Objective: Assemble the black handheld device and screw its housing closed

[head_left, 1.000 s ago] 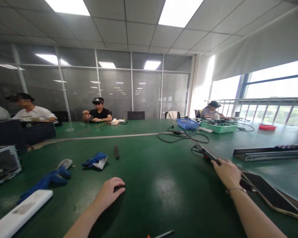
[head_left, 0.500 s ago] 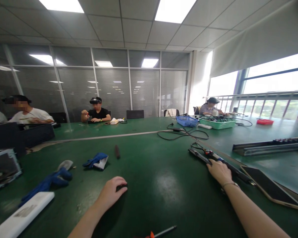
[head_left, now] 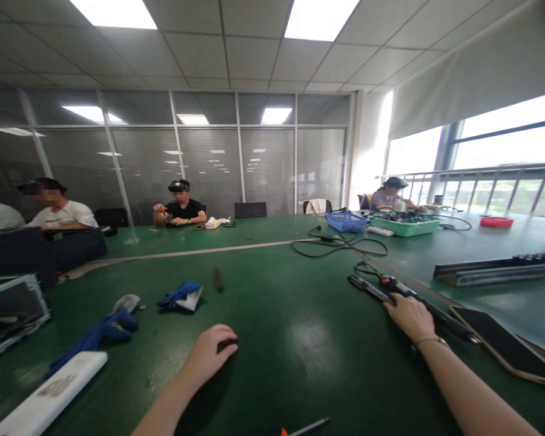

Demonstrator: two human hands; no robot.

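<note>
My left hand [head_left: 214, 352] hovers over or rests on the green table [head_left: 272, 339], fingers curled toward the thumb. A dark spot shows between them; I cannot tell whether it is a small object or shadow. My right hand [head_left: 411, 316] is closed over the near end of a dark, slim, rod-like tool [head_left: 367, 287]. Right beside that hand lies a corded electric screwdriver [head_left: 449, 321], its bit pointing toward me. At the bottom edge is a screwdriver [head_left: 311, 426] with an orange handle, partly cut off.
Blue gloves [head_left: 181, 297] and a dark bar [head_left: 218, 280] lie ahead of my left hand. A white oblong box [head_left: 54, 393] is at left, a phone-like slab [head_left: 504, 345] at right. Black cables [head_left: 340, 242] run toward a blue basket [head_left: 345, 222] and a green basket [head_left: 402, 227]. People sit across the table.
The view has shifted slightly left, so most things appear a little farther right. Both hands keep nearly the same pose and place on the table.
</note>
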